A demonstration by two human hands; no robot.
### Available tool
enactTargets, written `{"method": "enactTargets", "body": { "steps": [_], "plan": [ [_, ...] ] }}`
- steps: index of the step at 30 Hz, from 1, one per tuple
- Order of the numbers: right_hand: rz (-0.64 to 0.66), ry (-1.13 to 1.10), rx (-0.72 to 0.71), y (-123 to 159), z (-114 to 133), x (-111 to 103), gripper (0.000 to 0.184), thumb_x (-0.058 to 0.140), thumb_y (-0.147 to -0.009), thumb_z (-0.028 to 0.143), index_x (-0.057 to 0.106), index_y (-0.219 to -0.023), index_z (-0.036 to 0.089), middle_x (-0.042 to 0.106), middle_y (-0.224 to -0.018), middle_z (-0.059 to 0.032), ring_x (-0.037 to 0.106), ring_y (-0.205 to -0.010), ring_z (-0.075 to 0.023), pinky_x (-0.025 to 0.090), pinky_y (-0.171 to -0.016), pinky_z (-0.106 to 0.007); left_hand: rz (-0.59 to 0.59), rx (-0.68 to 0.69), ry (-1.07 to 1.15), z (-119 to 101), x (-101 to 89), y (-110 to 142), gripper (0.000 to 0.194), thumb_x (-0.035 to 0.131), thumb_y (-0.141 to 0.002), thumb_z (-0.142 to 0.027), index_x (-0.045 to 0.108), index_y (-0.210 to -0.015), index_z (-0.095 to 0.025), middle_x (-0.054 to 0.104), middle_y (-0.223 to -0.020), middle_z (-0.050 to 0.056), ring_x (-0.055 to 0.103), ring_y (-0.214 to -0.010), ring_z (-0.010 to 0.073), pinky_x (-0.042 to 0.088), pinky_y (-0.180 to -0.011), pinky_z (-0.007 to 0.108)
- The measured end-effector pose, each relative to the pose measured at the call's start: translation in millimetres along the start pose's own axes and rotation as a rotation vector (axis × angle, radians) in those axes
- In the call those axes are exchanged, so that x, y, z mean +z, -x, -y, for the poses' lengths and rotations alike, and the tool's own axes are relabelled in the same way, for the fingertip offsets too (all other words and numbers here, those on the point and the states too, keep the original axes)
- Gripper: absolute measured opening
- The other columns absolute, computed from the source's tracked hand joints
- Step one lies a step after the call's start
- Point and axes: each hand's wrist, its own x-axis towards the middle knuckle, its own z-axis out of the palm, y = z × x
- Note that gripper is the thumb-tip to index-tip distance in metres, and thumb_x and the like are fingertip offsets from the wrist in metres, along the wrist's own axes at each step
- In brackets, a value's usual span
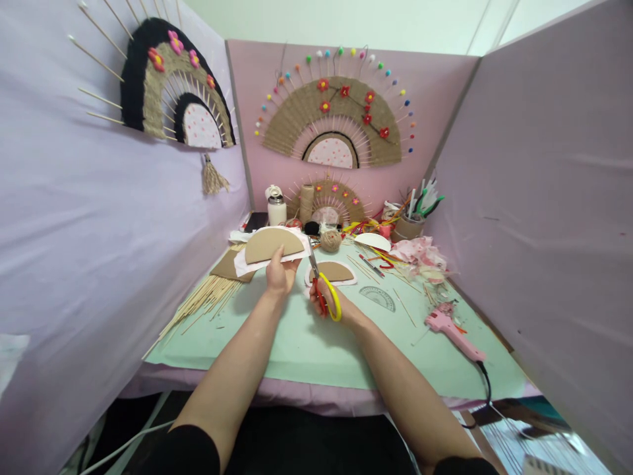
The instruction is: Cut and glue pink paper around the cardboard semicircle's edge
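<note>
Your left hand (281,276) pinches the card half-disc (271,245) by its lower edge, a good hold, above the table (277,336). It looks light, stiff; the fabric (242,266), floppy. Your right hand (330,297) has fingers curled round the scissors (313,264).

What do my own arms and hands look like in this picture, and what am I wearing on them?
Your left sleeve and right sleeve are plain black, with no marking visible. Below them your left forearm and right forearm are bare. Your left hand and right hand are ungloved, and neither wrist shows a watch.
</note>
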Motion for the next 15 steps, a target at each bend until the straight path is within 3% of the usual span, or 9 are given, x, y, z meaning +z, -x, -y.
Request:
{"method": "enactTargets", "body": {
  "steps": [15],
  "plan": [
    [0.003, -0.078, 0.005, -3.0, -4.7, -3.3, 0.057, 0.039, -0.074, 0.075, 0.049, -0.079, 0.019, 0.052, -0.066, 0.0007, 0.044, -0.043, -0.0074, 0.033, -0.037, -0.022, 0.052, 0.007, -0.039, 5.6, 3.6, 9.2, 0.029, 0.064, -0.073, -0.019, 0.063, -0.103, -0.018, 0.069, -0.096, 0.005, 0.061, -0.103, 0.0216, 0.047, -0.089, 0.037]
  ]
}}
